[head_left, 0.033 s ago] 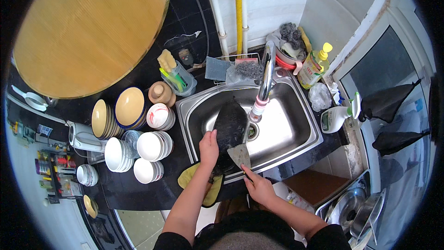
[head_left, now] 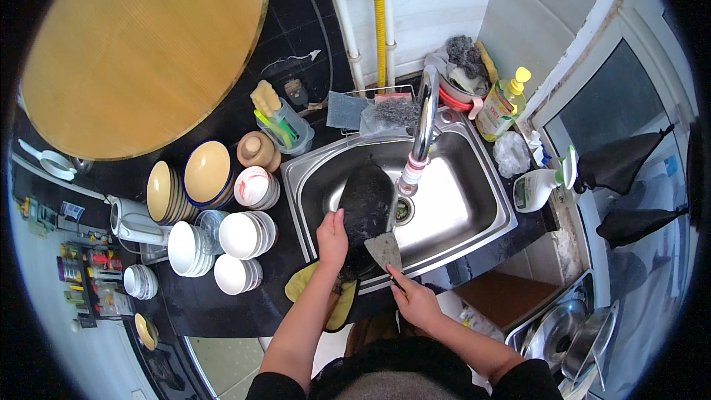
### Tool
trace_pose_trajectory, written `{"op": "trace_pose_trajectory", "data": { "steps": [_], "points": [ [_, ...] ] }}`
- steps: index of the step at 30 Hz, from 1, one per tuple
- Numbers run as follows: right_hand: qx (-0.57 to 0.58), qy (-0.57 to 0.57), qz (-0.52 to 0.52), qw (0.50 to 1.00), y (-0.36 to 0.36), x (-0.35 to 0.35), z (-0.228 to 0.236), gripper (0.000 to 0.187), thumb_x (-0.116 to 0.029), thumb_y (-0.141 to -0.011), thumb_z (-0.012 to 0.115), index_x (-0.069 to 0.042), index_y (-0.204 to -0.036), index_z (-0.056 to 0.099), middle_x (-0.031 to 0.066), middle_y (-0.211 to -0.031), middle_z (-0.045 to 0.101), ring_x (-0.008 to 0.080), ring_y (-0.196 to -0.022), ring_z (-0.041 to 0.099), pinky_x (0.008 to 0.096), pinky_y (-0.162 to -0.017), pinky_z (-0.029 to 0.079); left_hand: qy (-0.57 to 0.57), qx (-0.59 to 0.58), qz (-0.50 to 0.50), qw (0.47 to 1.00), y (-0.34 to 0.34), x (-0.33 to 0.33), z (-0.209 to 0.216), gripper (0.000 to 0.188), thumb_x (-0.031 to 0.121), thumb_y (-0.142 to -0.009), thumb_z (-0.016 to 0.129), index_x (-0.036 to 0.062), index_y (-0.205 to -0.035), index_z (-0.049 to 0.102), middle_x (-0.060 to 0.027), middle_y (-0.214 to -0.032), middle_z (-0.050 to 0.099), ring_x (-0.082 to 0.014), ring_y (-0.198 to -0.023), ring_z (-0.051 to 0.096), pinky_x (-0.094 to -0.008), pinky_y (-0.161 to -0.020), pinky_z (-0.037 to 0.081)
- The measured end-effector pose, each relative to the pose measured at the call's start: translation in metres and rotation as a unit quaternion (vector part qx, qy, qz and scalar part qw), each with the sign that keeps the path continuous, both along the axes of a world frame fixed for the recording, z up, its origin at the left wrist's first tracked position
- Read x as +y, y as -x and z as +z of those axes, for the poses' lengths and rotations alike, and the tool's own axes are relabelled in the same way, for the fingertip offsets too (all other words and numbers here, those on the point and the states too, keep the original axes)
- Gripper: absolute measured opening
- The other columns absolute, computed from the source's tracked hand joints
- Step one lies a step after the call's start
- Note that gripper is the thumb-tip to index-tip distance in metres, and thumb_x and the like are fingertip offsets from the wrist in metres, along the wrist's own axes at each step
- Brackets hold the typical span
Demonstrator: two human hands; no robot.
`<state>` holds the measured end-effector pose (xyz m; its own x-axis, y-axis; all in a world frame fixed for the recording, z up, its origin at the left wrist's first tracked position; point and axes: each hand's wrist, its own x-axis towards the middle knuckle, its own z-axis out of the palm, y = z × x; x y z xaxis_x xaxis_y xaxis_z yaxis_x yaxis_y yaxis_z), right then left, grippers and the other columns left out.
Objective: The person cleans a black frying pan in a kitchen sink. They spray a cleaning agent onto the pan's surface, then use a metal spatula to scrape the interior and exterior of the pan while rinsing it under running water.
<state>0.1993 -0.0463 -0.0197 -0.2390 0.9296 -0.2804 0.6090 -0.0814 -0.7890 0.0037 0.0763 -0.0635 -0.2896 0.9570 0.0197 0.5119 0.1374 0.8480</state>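
A black pan (head_left: 368, 200), its surface scuffed and dull, leans over the left part of the stainless steel sink (head_left: 474, 244). My left hand (head_left: 332, 240) is closed on the pan's left edge. In my right hand (head_left: 416, 298) is a scraper (head_left: 383, 250) with a broad, stained metal blade. The blade lies against the near right part of the pan. Below the pan, a yellow-green cloth (head_left: 299, 284) with a dark border hangs over the counter's front edge, partly behind my left forearm.
The chrome faucet (head_left: 427, 115) arches over the sink. Stacked bowls (head_left: 241, 235) crowd the left counter. Behind them leans a big round wooden board (head_left: 148, 52). A yellow-capped soap bottle (head_left: 501, 107) and a spray bottle (head_left: 537, 190) stand at the right. Pots (head_left: 559, 333) sit lower right.
My left hand and the pan have shifted very slightly to the left. The scraper stays in about the same place against the pan.
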Motion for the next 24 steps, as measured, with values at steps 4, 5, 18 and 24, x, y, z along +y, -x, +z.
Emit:
{"op": "trace_pose_trajectory", "data": {
  "steps": [4, 5, 18, 24],
  "points": [
    [0.008, -0.052, -0.002, 0.999, 0.001, 0.003, -0.018, 0.049, -0.019, -0.089, 0.051, -0.023, -0.137, 0.037, 0.0196, -0.080, 0.062, 0.0386, -0.069, 0.060, 0.0470, -0.059, 0.048, -0.041, 0.026, 0.050, 0.998, 0.004, 0.002, -0.002, 0.036, 0.024, -0.096, 0.046, -0.0035, -0.072, 0.048, -0.0200, -0.059, 0.046, -0.0280, -0.052, 0.042, -0.0387, -0.053, 0.038],
    [0.027, -0.059, -0.012, 0.998, 0.003, 0.006, -0.022, 0.049, -0.019, -0.089, 0.050, -0.023, -0.137, 0.037, 0.0198, -0.079, 0.062, 0.0387, -0.068, 0.059, 0.0469, -0.058, 0.047, -0.034, 0.033, 0.054, 0.997, 0.005, 0.001, -0.001, 0.037, 0.025, -0.096, 0.045, -0.0033, -0.072, 0.047, -0.0197, -0.059, 0.046, -0.0274, -0.052, 0.042, -0.0385, -0.053, 0.038],
    [0.047, 0.026, -0.055, 0.997, 0.021, 0.040, 0.003, 0.051, -0.020, -0.090, 0.049, -0.024, -0.138, 0.035, 0.0219, -0.071, 0.061, 0.0393, -0.065, 0.060, 0.0471, -0.058, 0.047, -0.029, 0.054, 0.076, 0.995, -0.001, -0.002, -0.001, 0.036, 0.023, -0.096, 0.045, -0.0034, -0.072, 0.049, -0.0226, -0.060, 0.047, -0.0312, -0.051, 0.043, -0.0383, -0.052, 0.038],
    [0.059, 0.025, -0.054, 0.996, 0.023, 0.060, 0.005, 0.051, -0.021, -0.090, 0.048, -0.023, -0.139, 0.034, 0.0224, -0.068, 0.060, 0.0405, -0.062, 0.058, 0.0486, -0.057, 0.046, -0.030, 0.087, 0.070, 0.993, 0.003, -0.002, -0.004, 0.036, 0.024, -0.096, 0.045, -0.0031, -0.073, 0.050, -0.0242, -0.061, 0.048, -0.0356, -0.053, 0.046, -0.0403, -0.051, 0.039]
  ]
}}
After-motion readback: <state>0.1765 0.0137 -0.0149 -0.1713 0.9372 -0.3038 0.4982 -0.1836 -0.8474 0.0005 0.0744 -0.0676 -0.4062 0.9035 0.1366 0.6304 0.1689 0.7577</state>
